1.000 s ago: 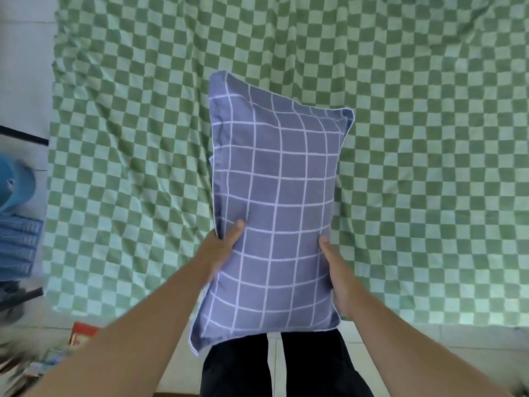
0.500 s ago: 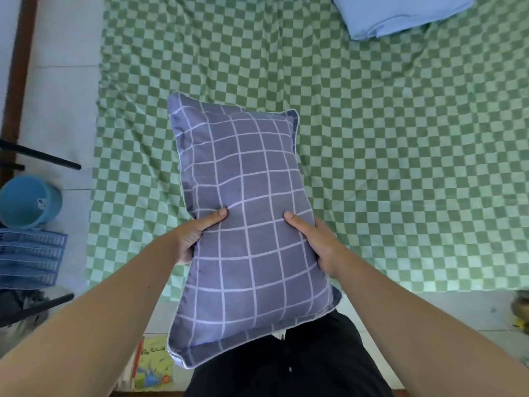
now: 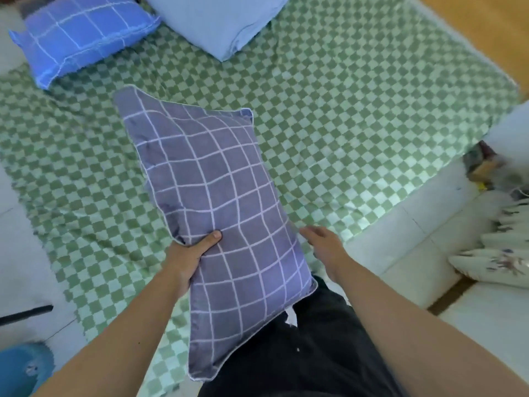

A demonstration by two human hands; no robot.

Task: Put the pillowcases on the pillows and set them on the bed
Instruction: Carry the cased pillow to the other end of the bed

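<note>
Open checkered bedsheet (image 3: 357,116) lies ahead; blue pillow (image 3: 83,32) and, seemingly, folded cloth (image 3: 217,21) occupy the far end.

Head camera looks steeply down over the bed (image 3: 357,116).

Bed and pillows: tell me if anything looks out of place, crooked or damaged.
Nothing looks damaged. The bedsheet is wrinkled. The grid pillow is held tilted above it by the left hand alone; the right hand is open beside it. Another grid pillow and a folded blue cloth lie at the far end.
</note>
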